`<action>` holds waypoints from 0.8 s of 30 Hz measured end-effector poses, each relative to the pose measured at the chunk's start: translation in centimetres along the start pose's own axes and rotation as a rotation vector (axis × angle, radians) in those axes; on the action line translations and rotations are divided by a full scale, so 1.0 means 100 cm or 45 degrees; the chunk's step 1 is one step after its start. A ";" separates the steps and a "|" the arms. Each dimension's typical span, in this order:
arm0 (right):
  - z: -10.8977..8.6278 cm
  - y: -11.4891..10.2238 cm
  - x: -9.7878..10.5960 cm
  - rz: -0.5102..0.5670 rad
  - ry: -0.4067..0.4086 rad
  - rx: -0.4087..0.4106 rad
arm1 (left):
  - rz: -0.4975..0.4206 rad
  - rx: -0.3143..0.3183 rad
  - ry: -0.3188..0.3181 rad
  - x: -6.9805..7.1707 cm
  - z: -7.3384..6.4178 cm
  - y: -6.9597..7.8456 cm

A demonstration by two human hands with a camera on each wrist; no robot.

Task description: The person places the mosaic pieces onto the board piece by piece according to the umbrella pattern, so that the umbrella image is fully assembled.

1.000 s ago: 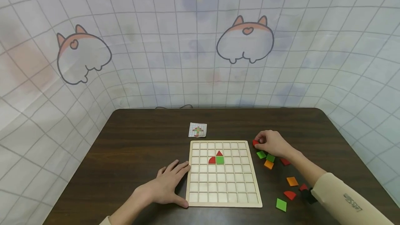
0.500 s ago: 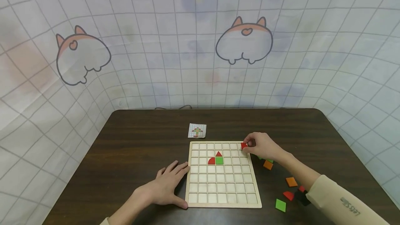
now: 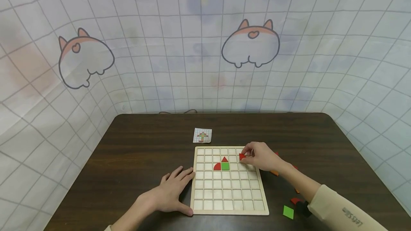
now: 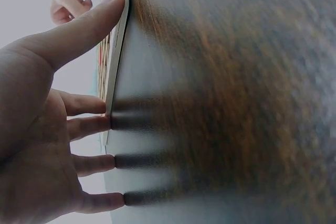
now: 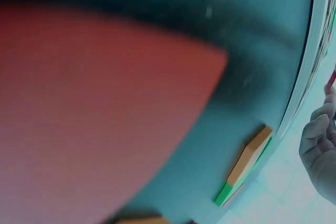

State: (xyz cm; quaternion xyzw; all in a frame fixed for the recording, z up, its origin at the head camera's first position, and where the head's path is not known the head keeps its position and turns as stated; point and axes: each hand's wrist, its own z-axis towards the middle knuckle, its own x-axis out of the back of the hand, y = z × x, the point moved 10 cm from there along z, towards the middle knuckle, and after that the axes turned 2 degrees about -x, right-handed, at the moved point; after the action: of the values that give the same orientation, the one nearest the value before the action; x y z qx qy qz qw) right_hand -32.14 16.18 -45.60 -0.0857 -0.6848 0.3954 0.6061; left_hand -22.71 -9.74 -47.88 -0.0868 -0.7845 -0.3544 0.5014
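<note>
A person works a grid board [image 3: 218,184] with two bare hands at a dark wooden table [image 3: 144,145]. At right of centre in the head view, the right hand [image 3: 261,155] pinches a red tile [image 3: 242,157] between thumb and fingers over the upper right part of the board; whether the tile touches the board cannot be told. At lower left of centre, the left hand [image 3: 171,190] spreads its fingers straight along the board's left edge, grasping nothing, with the thumb tip at the lower left corner.

In the board's upper middle, a green square [image 3: 225,166] sits with a red triangle [image 3: 224,159] directly above it and a red quarter-round [image 3: 217,167] just to its left. A small printed card [image 3: 202,135] lies beyond the board's top edge.

At lower right, a bright green tile [image 3: 288,212] and a red piece [image 3: 295,200] lie on the table near a beige sleeve [image 3: 343,206]; an orange tile [image 3: 274,172] is partly hidden beneath the right forearm. A blurred red shape [image 5: 94,114] fills the left of the right wrist view. Behind, a white gridded backdrop [image 3: 154,74] bears cartoon animals [image 3: 251,45].
</note>
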 end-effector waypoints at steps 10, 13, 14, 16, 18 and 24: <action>0.000 -0.016 -0.018 -0.004 -0.052 0.050 | 0.011 -0.015 -0.019 0.000 -0.002 0.001; 0.000 -0.022 -0.021 -0.030 -0.050 0.086 | 0.034 -0.012 -0.020 0.000 -0.002 0.001; 0.000 -0.024 -0.021 -0.039 -0.047 0.096 | 0.042 -0.013 -0.016 0.000 -0.002 0.001; 0.001 -0.028 -0.023 -0.054 -0.045 0.111 | 0.053 -0.013 -0.007 0.000 -0.002 0.001; 0.002 -0.030 -0.026 -0.071 -0.048 0.115 | 0.064 -0.014 -0.002 0.000 -0.001 0.001; 0.003 -0.033 -0.031 -0.130 -0.062 0.109 | 0.080 -0.003 0.001 -0.002 0.000 0.002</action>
State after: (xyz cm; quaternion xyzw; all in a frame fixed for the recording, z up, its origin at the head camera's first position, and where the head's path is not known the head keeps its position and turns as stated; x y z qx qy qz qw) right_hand -30.47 11.97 -45.77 -0.0150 -0.6852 0.3950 0.6117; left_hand -22.50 -9.60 -47.99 -0.1119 -0.7808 -0.3394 0.5126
